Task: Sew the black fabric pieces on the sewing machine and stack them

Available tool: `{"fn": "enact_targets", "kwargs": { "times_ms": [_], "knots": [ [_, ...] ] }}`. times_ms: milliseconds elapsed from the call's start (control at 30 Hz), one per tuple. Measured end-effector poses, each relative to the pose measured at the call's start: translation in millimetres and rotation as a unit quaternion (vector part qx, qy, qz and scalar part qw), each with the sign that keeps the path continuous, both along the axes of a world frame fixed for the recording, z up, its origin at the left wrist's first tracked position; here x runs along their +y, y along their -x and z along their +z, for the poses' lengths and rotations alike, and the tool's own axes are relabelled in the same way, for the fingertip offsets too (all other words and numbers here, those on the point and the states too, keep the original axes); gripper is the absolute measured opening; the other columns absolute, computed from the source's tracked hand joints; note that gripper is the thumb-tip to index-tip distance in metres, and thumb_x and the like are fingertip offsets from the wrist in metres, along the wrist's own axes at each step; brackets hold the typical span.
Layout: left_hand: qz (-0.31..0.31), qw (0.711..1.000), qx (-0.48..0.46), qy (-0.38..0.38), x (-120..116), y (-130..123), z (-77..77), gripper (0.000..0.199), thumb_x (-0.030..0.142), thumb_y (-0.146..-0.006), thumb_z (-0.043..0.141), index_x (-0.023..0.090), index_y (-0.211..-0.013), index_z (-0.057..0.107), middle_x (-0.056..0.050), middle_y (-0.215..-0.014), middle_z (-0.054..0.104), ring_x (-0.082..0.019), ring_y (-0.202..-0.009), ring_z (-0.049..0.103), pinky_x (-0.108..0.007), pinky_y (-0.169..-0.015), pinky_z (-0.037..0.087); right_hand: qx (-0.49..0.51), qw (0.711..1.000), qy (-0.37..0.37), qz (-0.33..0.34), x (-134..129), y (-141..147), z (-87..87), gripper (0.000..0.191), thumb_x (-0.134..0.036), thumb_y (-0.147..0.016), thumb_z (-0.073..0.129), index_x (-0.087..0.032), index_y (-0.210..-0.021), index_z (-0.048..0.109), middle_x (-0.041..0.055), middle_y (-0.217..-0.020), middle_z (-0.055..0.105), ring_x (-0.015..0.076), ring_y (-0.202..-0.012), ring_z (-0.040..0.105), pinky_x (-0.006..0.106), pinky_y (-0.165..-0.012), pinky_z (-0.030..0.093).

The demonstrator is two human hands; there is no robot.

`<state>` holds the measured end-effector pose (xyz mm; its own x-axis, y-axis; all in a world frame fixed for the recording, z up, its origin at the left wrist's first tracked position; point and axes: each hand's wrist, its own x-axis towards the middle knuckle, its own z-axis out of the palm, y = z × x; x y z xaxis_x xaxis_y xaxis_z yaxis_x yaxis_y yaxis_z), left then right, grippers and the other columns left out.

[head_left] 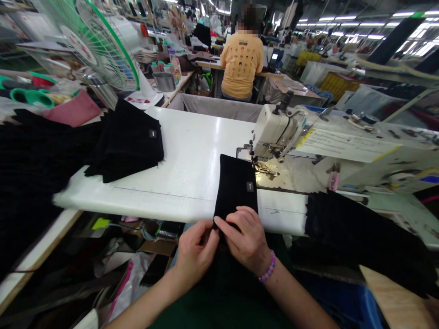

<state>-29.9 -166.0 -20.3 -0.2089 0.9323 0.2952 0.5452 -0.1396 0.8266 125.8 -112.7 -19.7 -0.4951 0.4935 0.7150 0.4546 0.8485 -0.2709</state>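
A black fabric piece [235,187] with a small label lies over the front edge of the white sewing table [192,137]. Its far right corner reaches the needle area of the sewing machine [274,132]. My left hand [198,249] pinches the near left corner of this fabric at the table edge. Beside it, my right hand [247,237], with a beaded bracelet on the wrist, has its fingers closed on the same edge. The fingertips of both hands almost meet there. The fabric's lower part, past my hands, is hard to tell from my dark clothing.
A stack of black labelled pieces [132,141] lies on the table's left, and more black fabric [356,233] hangs over the right edge. Pink thread snips [333,177] stand by the machine. A fan [103,45] is at back left. A person in yellow [242,64] sits ahead.
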Motion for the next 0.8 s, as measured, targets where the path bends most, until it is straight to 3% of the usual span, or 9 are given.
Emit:
{"fn": "enact_targets", "kwargs": {
  "times_ms": [200, 300, 433, 500, 533, 633, 667, 800],
  "knots": [
    [-0.034, 0.972, -0.202, 0.119, -2.2, 0.8, -0.8, 0.033, 0.042, -0.089, 0.057, 0.02, -0.066, 0.065, 0.0, -0.06, 0.062, -0.013, -0.053, 0.053, -0.024, -0.051, 0.042, -0.021, 1.0, 0.01, 0.005, -0.9, 0.7, -3.5, 0.028, -0.014, -0.096, 0.052, -0.02, -0.118, 0.068, 0.0034, -0.088, 0.066, 0.0167, -0.084, 0.061, 0.04, -0.101, 0.049],
    [-0.021, 0.962, -0.211, 0.17, -3.0, 4.4, -3.4, 0.042, 0.052, -0.087, 0.059, 0.019, -0.063, 0.067, 0.001, -0.052, 0.054, -0.011, -0.046, 0.04, -0.023, -0.044, 0.032, -0.048, 0.998, 0.025, -0.011, 1.0, -4.6, -7.5, 0.033, -0.011, -0.094, 0.05, -0.022, -0.121, 0.066, 0.0033, -0.093, 0.067, 0.0174, -0.09, 0.062, 0.042, -0.106, 0.044],
    [0.008, 0.951, -0.217, 0.218, -4.0, 9.3, -5.4, 0.049, 0.059, -0.085, 0.058, 0.018, -0.061, 0.07, 0.003, -0.043, 0.04, -0.01, -0.043, 0.03, -0.023, -0.042, 0.024, 0.009, 0.98, 0.079, -0.181, 4.4, -23.4, -10.7, 0.047, -0.005, -0.082, 0.048, -0.021, -0.123, 0.064, 0.0096, -0.112, 0.065, 0.0243, -0.107, 0.06, 0.045, -0.1, 0.047],
    [0.016, 0.946, -0.236, 0.223, -4.0, 9.3, -6.1, 0.049, 0.059, -0.084, 0.058, 0.019, -0.059, 0.07, 0.003, -0.042, 0.039, -0.01, -0.042, 0.028, -0.024, -0.041, 0.023, 0.077, 0.947, 0.159, -0.267, 4.3, -34.0, -10.7, 0.045, -0.009, -0.076, 0.053, -0.019, -0.118, 0.064, 0.0113, -0.11, 0.065, 0.0265, -0.103, 0.061, 0.043, -0.091, 0.052],
    [0.018, 0.943, -0.243, 0.225, -4.0, 8.5, -6.6, 0.048, 0.058, -0.083, 0.059, 0.019, -0.058, 0.07, 0.003, -0.041, 0.04, -0.01, -0.042, 0.028, -0.024, -0.04, 0.023, 0.116, 0.922, 0.236, -0.283, 3.5, -38.2, -10.4, 0.039, -0.013, -0.074, 0.055, -0.019, -0.111, 0.065, 0.0095, -0.099, 0.066, 0.0252, -0.093, 0.064, 0.04, -0.083, 0.053],
    [0.032, 0.934, -0.256, 0.246, -4.0, 4.7, -10.3, 0.046, 0.059, -0.078, 0.062, 0.019, -0.058, 0.07, 0.003, -0.039, 0.037, -0.01, -0.04, 0.026, -0.024, -0.039, 0.022, 0.209, 0.808, 0.503, -0.225, -1.3, -44.4, -9.2, 0.007, -0.028, -0.077, 0.056, -0.022, -0.076, 0.057, -0.0018, -0.058, 0.057, 0.0146, -0.052, 0.054, 0.026, -0.052, 0.045],
    [0.036, 0.931, -0.258, 0.256, -4.3, 3.7, -12.1, 0.047, 0.06, -0.077, 0.062, 0.018, -0.057, 0.07, 0.004, -0.038, 0.035, -0.01, -0.039, 0.026, -0.024, -0.039, 0.021, 0.22, 0.774, 0.56, -0.196, -3.4, -44.6, -8.9, 0.015, -0.032, -0.08, 0.052, -0.023, -0.069, 0.051, -0.0038, -0.051, 0.054, 0.0115, -0.043, 0.046, 0.024, -0.044, 0.038],
    [0.04, 0.92, -0.262, 0.289, -6.5, 3.2, -19.4, 0.054, 0.068, -0.071, 0.065, 0.017, -0.055, 0.07, 0.005, -0.038, 0.032, -0.008, -0.039, 0.025, -0.023, -0.04, 0.018, 0.269, 0.714, 0.631, -0.14, -10.0, -44.0, -8.0, 0.025, -0.042, -0.082, 0.047, -0.022, -0.067, 0.046, -0.0021, -0.053, 0.061, 0.0057, -0.032, 0.034, 0.019, -0.034, 0.023]
  ]
}}
